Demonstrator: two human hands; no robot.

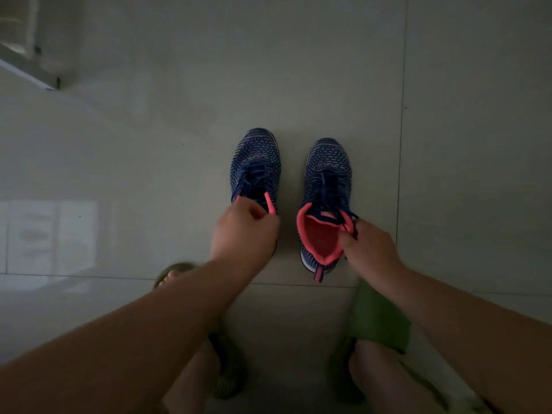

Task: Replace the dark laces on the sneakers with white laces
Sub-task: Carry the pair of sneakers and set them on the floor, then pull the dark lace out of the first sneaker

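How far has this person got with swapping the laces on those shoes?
Barely started. Both sneakers, left and right, still carry dark laces. The left hand and right hand each grip a shoe's collar. No white laces are visible, so unlacing and relacing both remain.

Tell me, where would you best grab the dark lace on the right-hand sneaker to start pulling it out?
Probably at its loose ends by the pink collar, coming from the heel side. The dark lace is threaded tight lower down, while its ends hang free where the right hand reaches on the right sneaker.
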